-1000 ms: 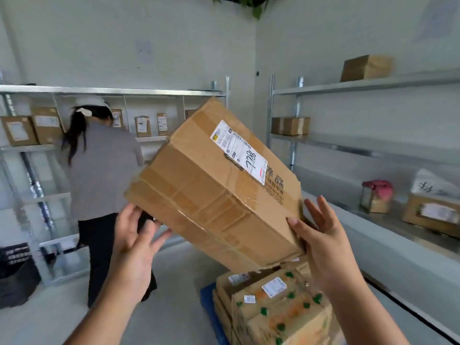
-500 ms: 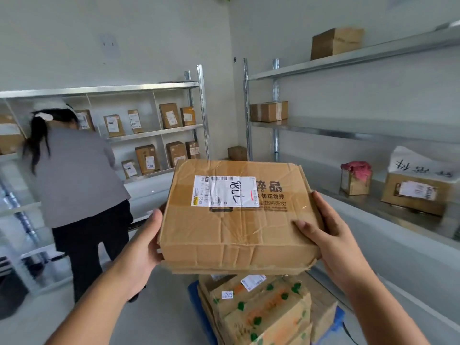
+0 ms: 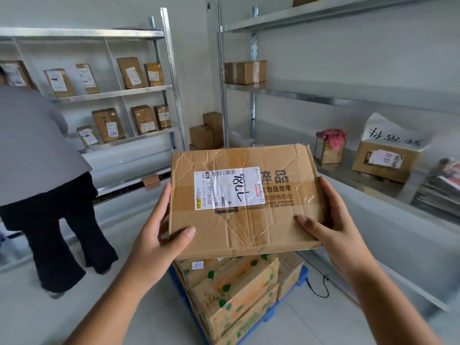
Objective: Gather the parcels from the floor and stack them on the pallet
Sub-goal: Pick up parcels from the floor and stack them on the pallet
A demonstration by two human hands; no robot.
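Note:
I hold a flat, creased cardboard parcel (image 3: 249, 220) with a white shipping label level in front of me. My left hand (image 3: 159, 235) grips its left edge, thumb on top and fingers underneath. My right hand (image 3: 331, 227) grips its right edge the same way. The parcel hangs directly above a stack of cardboard boxes (image 3: 234, 292) printed with green and orange marks. Those boxes stand on a blue pallet (image 3: 268, 316) on the floor.
A person in a grey top and black trousers (image 3: 42, 175) stands at the left, facing a metal shelf rack (image 3: 171, 78) of small parcels. Another rack (image 3: 348, 95) with boxes runs along the right. More boxes (image 3: 206, 133) sit in the far corner. A black cable (image 3: 318, 290) lies beside the pallet.
The parcel went from tilted up on edge to flat and level, and has come lower over the pallet stack. Both thumbs now lie on its top. My view dropped toward the pallet.

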